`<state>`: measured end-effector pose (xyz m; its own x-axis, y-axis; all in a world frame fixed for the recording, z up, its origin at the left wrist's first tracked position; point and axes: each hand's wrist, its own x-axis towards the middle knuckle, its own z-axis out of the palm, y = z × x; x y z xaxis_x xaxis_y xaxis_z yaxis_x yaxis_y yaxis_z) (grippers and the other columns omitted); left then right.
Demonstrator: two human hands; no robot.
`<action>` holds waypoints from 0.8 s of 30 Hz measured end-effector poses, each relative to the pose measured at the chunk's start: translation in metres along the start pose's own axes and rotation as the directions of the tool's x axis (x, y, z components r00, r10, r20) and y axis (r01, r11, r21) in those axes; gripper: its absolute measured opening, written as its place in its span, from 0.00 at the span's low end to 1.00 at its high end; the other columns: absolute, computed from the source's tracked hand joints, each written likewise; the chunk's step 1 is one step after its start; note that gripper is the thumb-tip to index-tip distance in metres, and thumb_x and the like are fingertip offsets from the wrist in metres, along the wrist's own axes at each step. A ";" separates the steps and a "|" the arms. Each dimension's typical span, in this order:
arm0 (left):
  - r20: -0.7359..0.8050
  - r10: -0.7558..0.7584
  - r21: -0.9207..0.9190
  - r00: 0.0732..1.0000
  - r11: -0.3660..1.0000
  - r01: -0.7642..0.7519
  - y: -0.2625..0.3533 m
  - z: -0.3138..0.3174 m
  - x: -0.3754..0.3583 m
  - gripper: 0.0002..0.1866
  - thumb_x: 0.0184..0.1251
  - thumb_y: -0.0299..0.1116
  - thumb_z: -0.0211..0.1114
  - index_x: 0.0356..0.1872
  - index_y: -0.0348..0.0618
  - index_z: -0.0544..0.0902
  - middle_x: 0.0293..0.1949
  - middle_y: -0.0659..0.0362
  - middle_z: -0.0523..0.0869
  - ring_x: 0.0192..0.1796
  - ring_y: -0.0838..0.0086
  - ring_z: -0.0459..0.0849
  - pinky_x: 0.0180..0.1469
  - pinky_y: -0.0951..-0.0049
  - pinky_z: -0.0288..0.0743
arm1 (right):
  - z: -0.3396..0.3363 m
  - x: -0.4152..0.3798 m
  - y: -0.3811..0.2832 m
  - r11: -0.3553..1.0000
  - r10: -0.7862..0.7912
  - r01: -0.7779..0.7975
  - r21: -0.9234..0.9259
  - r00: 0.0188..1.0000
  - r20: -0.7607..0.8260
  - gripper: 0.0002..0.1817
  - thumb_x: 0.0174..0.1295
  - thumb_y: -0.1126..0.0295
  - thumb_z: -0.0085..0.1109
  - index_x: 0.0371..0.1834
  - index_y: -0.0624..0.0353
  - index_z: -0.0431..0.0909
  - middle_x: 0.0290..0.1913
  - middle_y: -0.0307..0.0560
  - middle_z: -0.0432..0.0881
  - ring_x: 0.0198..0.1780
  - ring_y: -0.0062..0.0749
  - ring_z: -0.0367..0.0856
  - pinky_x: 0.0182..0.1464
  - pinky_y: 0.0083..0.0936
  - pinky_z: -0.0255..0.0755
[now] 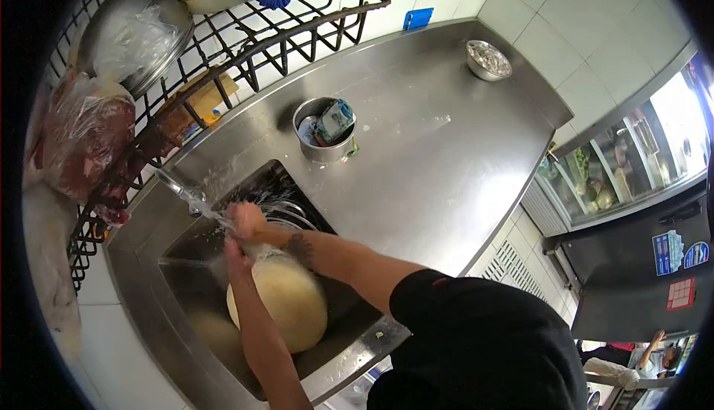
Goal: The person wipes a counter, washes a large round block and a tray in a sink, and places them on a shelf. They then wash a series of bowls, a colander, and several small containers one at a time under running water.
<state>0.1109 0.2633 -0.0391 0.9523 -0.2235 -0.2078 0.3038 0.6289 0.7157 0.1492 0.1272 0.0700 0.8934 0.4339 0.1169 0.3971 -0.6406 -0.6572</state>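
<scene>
Water from the tap (178,187) runs over my two hands, which meet above the sink (212,317). My right hand (247,220), on the tattooed arm, has curled fingers; what they hold, if anything, is hidden by water. Just below and touching it is my left hand (236,255), its fingers blurred. Under my wrists a large, pale yellow rounded object (291,304) sits in the sink. Beside my right hand, thin curved wire-like loops (286,209) lie on the dark part of the sink.
On the steel counter (424,172) stand a metal pot (321,146) with sponges and a small filled bowl (489,60). A black wire rack (279,42) holds a lidded pan (134,31) and bagged meat (88,139). A distant person (653,358) appears lower right.
</scene>
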 end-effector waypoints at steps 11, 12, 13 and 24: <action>-0.475 0.194 0.618 0.858 0.768 0.168 -0.009 0.018 0.002 0.28 0.57 0.34 0.65 0.61 0.39 0.71 0.56 0.54 0.76 0.56 0.64 0.73 0.57 0.63 0.67 | -0.008 0.026 0.031 0.763 -0.021 -0.134 0.632 0.973 0.230 0.17 0.56 0.62 0.60 0.41 0.67 0.78 0.41 0.54 0.83 0.42 0.42 0.82 0.44 0.36 0.77; -0.574 0.222 0.488 0.788 0.866 0.112 -0.003 0.029 0.000 0.27 0.56 0.31 0.65 0.59 0.39 0.73 0.52 0.55 0.78 0.52 0.65 0.76 0.54 0.64 0.70 | -0.015 0.027 0.033 0.632 0.123 -0.250 0.733 0.967 0.224 0.18 0.59 0.62 0.58 0.43 0.68 0.77 0.41 0.53 0.83 0.43 0.41 0.82 0.43 0.35 0.78; -0.638 0.251 0.425 0.728 0.903 0.061 0.004 0.038 0.002 0.26 0.55 0.29 0.65 0.57 0.39 0.75 0.49 0.56 0.80 0.48 0.65 0.78 0.51 0.65 0.72 | -0.020 0.027 0.040 0.618 0.262 -0.333 0.713 0.941 0.212 0.18 0.62 0.62 0.56 0.44 0.69 0.77 0.42 0.52 0.83 0.44 0.40 0.83 0.43 0.35 0.78; 0.019 0.940 0.990 0.340 -0.066 0.126 0.011 0.081 -0.013 0.22 0.61 0.32 0.62 0.58 0.43 0.73 0.51 0.55 0.78 0.47 0.69 0.78 0.52 0.71 0.71 | 0.020 0.029 0.016 0.355 0.265 -0.459 0.815 0.885 0.383 0.20 0.60 0.59 0.56 0.44 0.67 0.78 0.38 0.56 0.82 0.41 0.46 0.83 0.40 0.38 0.77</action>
<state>0.0993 0.2133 0.0256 0.6092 0.5010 0.6147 0.0714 -0.8067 0.5867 0.1768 0.1421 0.0475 0.8151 0.4571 -0.3558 -0.4402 0.0896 -0.8934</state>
